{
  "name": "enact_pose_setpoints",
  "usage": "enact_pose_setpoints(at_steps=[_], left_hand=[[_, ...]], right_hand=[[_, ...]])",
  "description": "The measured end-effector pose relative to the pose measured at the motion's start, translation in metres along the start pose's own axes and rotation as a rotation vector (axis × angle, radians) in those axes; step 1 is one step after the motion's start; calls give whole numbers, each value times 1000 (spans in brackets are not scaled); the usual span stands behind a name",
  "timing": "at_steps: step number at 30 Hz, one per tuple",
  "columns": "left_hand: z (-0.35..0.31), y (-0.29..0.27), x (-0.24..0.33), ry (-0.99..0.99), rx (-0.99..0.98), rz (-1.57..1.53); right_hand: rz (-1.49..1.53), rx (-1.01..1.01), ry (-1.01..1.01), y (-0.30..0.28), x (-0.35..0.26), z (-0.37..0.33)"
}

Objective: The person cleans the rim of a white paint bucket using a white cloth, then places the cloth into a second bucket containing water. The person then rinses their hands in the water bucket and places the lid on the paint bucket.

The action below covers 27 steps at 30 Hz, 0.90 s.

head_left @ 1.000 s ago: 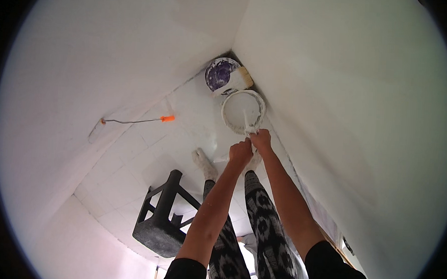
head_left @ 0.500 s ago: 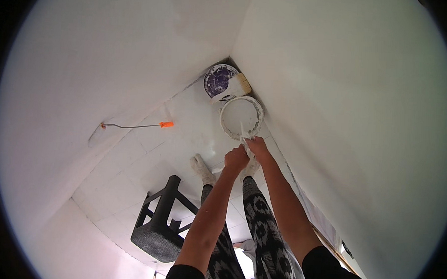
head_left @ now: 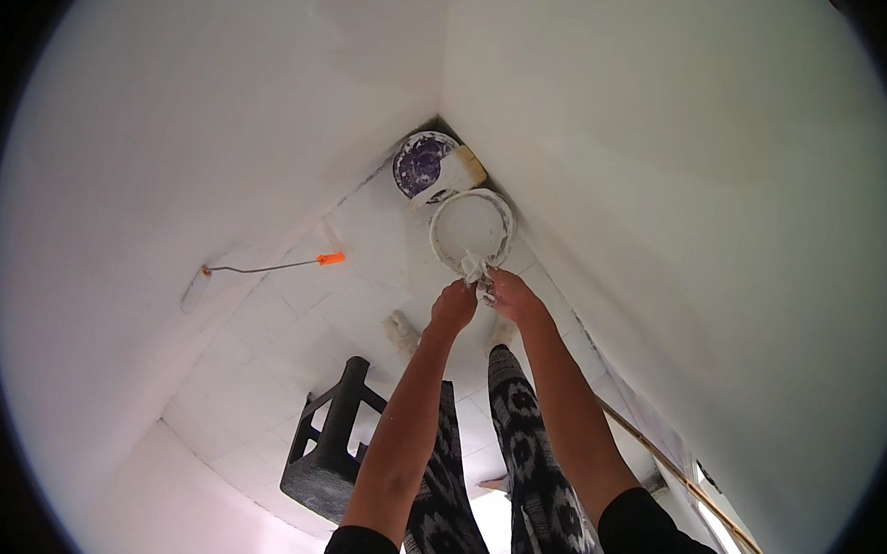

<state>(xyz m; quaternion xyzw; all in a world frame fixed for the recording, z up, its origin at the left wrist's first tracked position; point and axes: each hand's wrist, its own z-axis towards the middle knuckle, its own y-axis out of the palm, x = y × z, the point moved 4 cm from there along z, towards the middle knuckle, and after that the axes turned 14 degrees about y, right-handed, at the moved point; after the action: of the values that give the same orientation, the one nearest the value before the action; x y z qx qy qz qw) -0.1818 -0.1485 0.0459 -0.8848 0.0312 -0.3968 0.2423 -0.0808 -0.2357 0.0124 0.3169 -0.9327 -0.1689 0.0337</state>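
Note:
A wet, whitish rag (head_left: 474,266) is bunched up at the near rim of a round white bucket (head_left: 511,232) holding pale liquid. My left hand (head_left: 454,305) is closed on the rag from the left. From the right, my right hand (head_left: 511,294) grips it too, with white smears on the fingers. Both hands are close together, and parts of the rag are hidden inside them.
Behind the bucket, in the corner, stands a purple-and-white paint tub (head_left: 421,163) with a wide brush (head_left: 460,169) lying across it. A paint roller (head_left: 266,268) with an orange handle leans at the left wall. A black stool (head_left: 331,465) stands left of my legs.
Stretched and twisted half a second ago, with an end hanging over the bucket, the rag is now gathered into a bunch. My hands have shifted slightly, and the view has moved a little.

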Motion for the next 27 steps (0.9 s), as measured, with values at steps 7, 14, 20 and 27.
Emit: enact_pose_setpoints(at_steps=[7, 14, 20, 27], left_hand=[[0, -8, 12, -12, -41, -7], [-6, -8, 4, -96, -81, 1], [-6, -13, 11, -201, -107, 10], [21, -4, 52, -81, -164, 53]], right_hand=[[352, -81, 145, 2, 10, 4], [231, 5, -12, 2, 16, 10], [144, 185, -49, -4, 22, 29], [-728, 425, -764, -114, 24, 105]])
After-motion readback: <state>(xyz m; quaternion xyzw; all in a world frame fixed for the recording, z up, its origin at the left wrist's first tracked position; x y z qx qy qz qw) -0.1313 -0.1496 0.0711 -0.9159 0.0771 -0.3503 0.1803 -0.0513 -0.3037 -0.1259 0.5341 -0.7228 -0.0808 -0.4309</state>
